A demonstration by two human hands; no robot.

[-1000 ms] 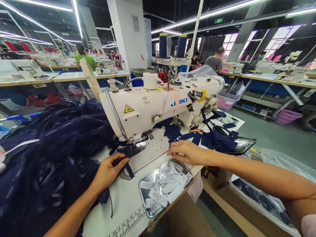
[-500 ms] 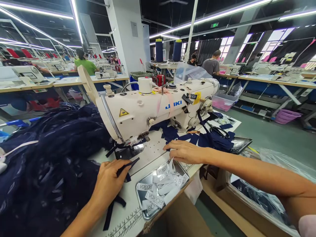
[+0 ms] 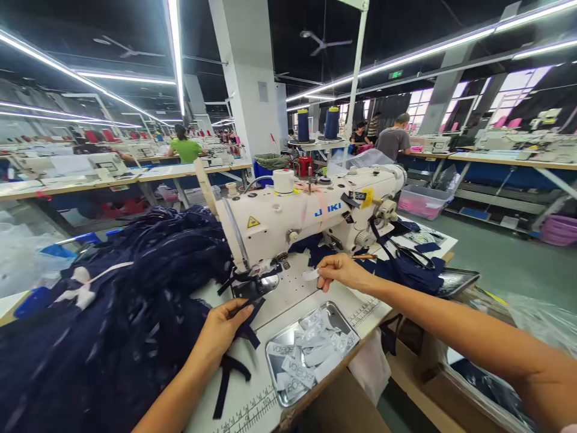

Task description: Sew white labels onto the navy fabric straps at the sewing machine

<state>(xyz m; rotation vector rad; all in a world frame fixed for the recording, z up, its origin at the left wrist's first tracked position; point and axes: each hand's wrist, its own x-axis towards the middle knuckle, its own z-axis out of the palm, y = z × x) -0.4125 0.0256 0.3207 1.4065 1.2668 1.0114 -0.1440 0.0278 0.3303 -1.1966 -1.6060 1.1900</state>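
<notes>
My left hand (image 3: 225, 329) pinches a dark navy strip (image 3: 252, 322) over the table, just in front of the needle area of a white sewing machine (image 3: 288, 219). In the fingers of my right hand (image 3: 341, 272) is a small white label (image 3: 311, 275), held above the machine bed. A metal tray (image 3: 274, 368) of printed white labels (image 3: 300, 368) lies between and below the hands. Another navy strip (image 3: 222, 391) rests on the table near my left wrist.
A large heap of navy fabric (image 3: 112, 325) covers the left side. Scissors (image 3: 412, 255) and navy scraps lie at the right of the machine, beside a second metal tray (image 3: 460, 281). People sit at other machines behind.
My right hand has lifted from beside the tray and now holds a white label. My left hand still holds the navy strip. The view has shifted, so the scene appears further right and lower.
</notes>
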